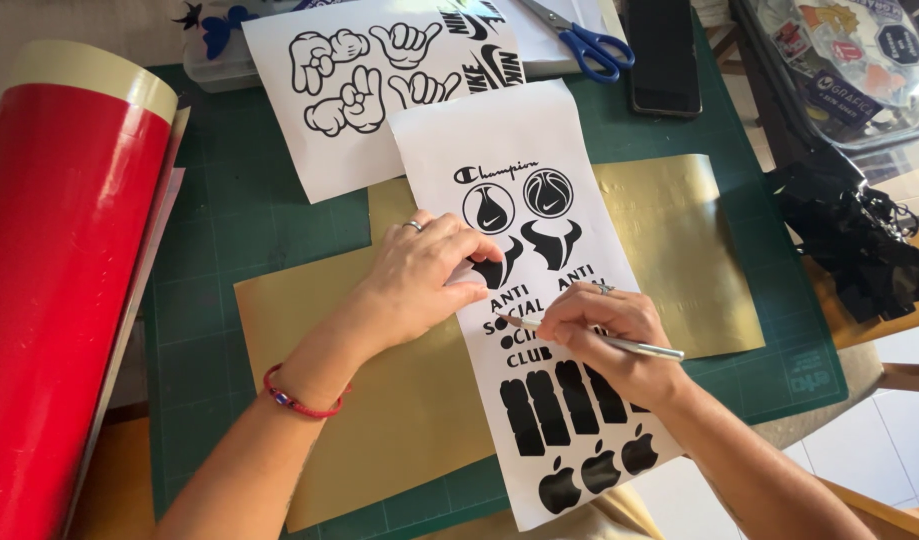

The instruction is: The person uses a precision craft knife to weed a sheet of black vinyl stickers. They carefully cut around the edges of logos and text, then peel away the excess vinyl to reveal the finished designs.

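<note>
A person's left hand (419, 275), a ring on one finger and a red cord bracelet (297, 400) at the wrist, pinches and lifts a scrap of black vinyl from the white decal sheet (539, 300), fingers drawn together at the sheet's left edge. The right hand (604, 335), also ringed, is closed around a slim silver weeding tool (619, 345), held like a pen with its point touching the block lettering just beside the left fingertips.

The long, glossy white sheet carries flat black cut-outs: round emblems, horn shapes, bold letters, dark bars and fruit silhouettes at the near end. It lies across a sheet of gold foil vinyl (379, 420), smooth and faintly reflective, spread on a dark green gridded cutting mat (249, 210) that covers the bench.

A second white sheet (359, 90) with black cartoon-glove hand signs lies beyond, its near edge tucked under the first. A thick roll of shiny red vinyl (59, 300) with a cream core end lies along the mat's left side. Blue-handled scissors (584, 40) and a black phone (664, 55) sit at the far edge, well apart from the hands. To the right, a clear case of round stickers (859, 60) and a heap of black straps (854, 250) rest off the mat.
</note>
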